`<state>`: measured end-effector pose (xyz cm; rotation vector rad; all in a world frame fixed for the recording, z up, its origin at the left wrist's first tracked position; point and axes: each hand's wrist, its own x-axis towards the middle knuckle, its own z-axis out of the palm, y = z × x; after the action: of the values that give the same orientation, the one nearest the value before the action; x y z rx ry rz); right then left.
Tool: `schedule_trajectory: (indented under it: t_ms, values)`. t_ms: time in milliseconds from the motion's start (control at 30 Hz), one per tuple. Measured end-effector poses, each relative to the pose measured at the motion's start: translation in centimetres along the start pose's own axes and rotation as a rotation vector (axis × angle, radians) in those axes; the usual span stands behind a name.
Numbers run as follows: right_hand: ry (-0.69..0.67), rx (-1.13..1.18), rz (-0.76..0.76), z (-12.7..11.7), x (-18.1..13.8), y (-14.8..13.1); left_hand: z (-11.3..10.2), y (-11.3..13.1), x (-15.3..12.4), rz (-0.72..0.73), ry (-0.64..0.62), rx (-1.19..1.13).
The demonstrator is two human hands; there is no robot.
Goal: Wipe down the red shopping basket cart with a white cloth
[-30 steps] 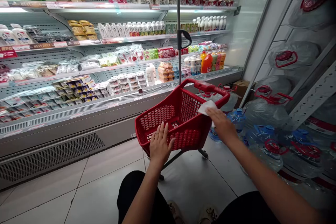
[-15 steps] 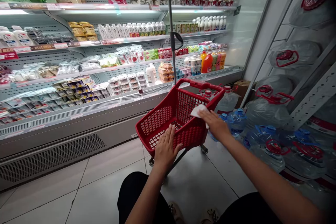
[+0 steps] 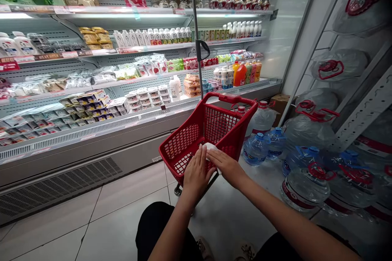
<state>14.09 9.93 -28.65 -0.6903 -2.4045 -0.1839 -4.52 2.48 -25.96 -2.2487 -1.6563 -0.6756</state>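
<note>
Before refrigerated shelves [image 3: 141, 48], your right hand [image 3: 227, 167] pinches a white cloth [image 3: 210, 146] on the red cart [image 3: 228, 143]; your left hand [image 3: 196, 176] lies flat, fingers together. Wiping looks unfinished.

Pale floor [image 3: 122, 212] tiles with dark joints spread across the bottom of the frame. On them, at the center, the red cart [image 3: 196, 130] stands on its wheels. Blue-capped water bottles [image 3: 256, 149] stand right of center, a larger jug [image 3: 303, 189] at lower right, and shoes [image 3: 204, 248] at the bottom edge.
</note>
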Motion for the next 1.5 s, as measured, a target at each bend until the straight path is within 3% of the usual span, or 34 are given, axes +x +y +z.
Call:
schedule_trajectory:
  t_ms: [167, 267, 333, 500, 633, 767, 867, 967, 1100, 1200, 1367, 1500]
  values:
    - [-0.029, -0.086, 0.108, -2.9, -0.4, 6.3, -1.1, -3.0, -1.7, 0.12, -0.04, 0.046]
    - [-0.04, -0.129, 0.176, -3.8, 0.1, 10.0, -1.3, -4.6, -2.9, 0.087, -0.023, 0.075]
    - [-0.037, -0.118, 0.219, -3.5, 0.8, 10.8, -1.2, -5.0, -3.3, 0.045, -0.007, 0.07]
    - [0.011, -0.036, 0.284, -0.7, 2.3, 7.6, -0.6, -3.6, -2.8, -0.052, 0.016, 0.058]
    - [0.023, 0.068, 0.158, 1.2, 2.2, 1.8, -0.3, -1.3, -2.6, -0.101, 0.053, 0.056]
    - [0.008, 0.127, 0.032, 1.0, 0.8, -2.1, -0.5, -0.2, -3.5, -0.079, 0.043, 0.026]
    - [-0.016, 0.118, 0.002, -0.3, -0.4, -1.2, -1.2, -1.3, -3.9, 0.075, -0.042, -0.016]
    - [-0.021, 0.056, 0.071, -1.4, -1.1, 2.3, -2.2, -4.1, -3.3, 0.227, -0.113, 0.005]
    - [0.004, -0.002, 0.165, -2.1, -0.7, 7.2, -2.9, -7.9, -2.1, 0.234, -0.137, 0.053]
    - [0.031, 0.013, 0.202, -1.7, 0.2, 9.0, -2.8, -9.1, -1.5, 0.221, -0.159, 0.035]
    - [0.042, 0.059, 0.284, -0.2, 1.4, 8.3, -2.0, -8.4, -1.3, 0.129, -0.141, 0.03]
    - [0.028, 0.113, 0.21, 0.6, 1.2, 5.4, -1.1, -6.1, -1.4, 0.061, -0.091, 0.057]
